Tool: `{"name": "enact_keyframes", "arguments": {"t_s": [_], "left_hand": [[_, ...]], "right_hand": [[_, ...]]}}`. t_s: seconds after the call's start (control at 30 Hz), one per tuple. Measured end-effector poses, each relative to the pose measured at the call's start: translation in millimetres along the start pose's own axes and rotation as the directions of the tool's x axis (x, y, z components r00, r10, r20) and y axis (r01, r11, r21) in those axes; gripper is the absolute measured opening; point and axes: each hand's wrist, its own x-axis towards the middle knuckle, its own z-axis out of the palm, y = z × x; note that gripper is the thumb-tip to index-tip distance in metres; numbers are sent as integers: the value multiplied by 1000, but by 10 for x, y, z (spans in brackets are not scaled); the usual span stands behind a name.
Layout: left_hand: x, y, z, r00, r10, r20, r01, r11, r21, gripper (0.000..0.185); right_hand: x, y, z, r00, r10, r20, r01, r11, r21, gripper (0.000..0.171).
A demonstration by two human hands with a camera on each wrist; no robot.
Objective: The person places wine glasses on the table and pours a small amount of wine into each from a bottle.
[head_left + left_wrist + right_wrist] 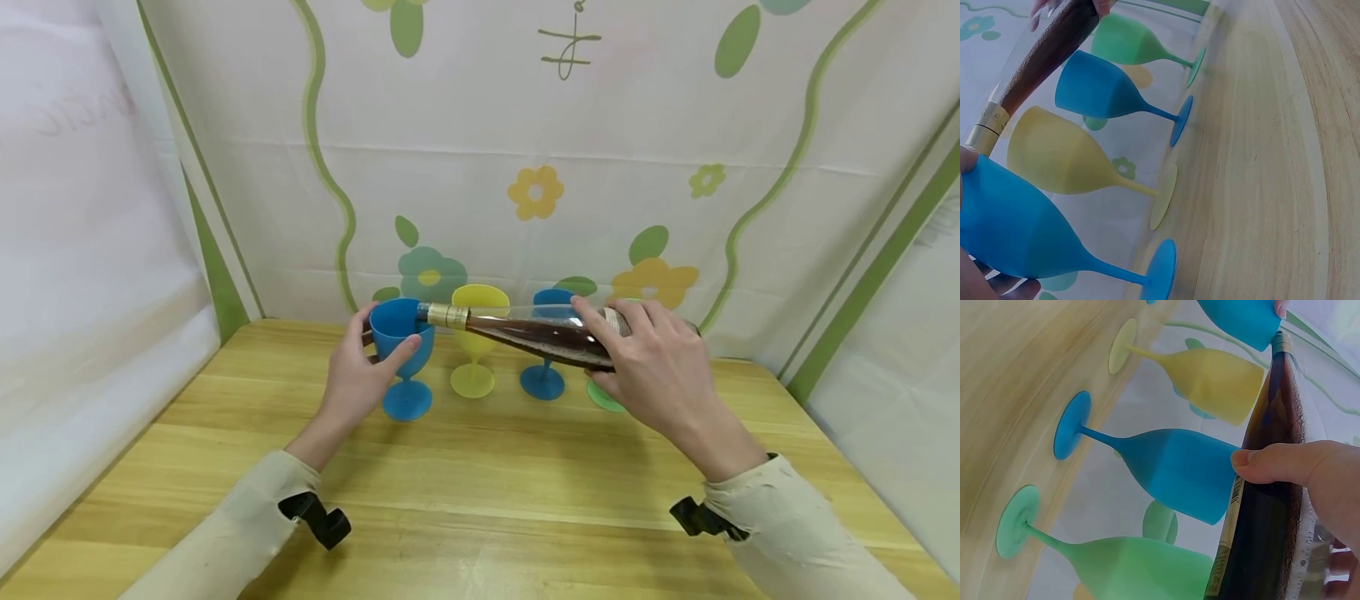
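At the left end of a row of plastic goblets, my left hand (358, 375) holds a blue goblet (401, 342) by its bowl, thumb on the near side. The goblet's foot is on the table. My right hand (663, 371) grips a clear glass bottle (536, 333) of dark brown liquid with a gold neck band. The bottle lies nearly level, its mouth just inside the goblet's rim. In the right wrist view, the thumb (1285, 464) presses along the bottle's side. Bubbles show in the liquid. Whether any is flowing out cannot be made out.
A yellow goblet (1063, 156), a second blue goblet (1100, 87) and a green goblet (1125, 40) stand upright behind the bottle. The wooden table (480, 492) meets a white, flower-printed cloth (622, 200) at the back, with more cloth on both sides.
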Motion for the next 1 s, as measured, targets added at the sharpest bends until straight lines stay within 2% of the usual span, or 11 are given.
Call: {"name": "enact_keyframes", "arguments": {"t_s": [0.33, 0.67, 1.0], "left_hand": [[9, -2, -6, 1000, 7, -2, -7, 1000, 2, 93], [13, -20, -3, 1000, 6, 0, -6, 1000, 0, 94], [6, -11, -6, 1000, -7, 0, 7, 1000, 9, 95]], "right_hand": [[-72, -58, 54, 999, 39, 21, -40, 998, 52, 108], [-199, -174, 159, 992, 113, 57, -119, 986, 115, 101], [-307, -298, 246, 969, 197, 152, -224, 957, 186, 103]]}}
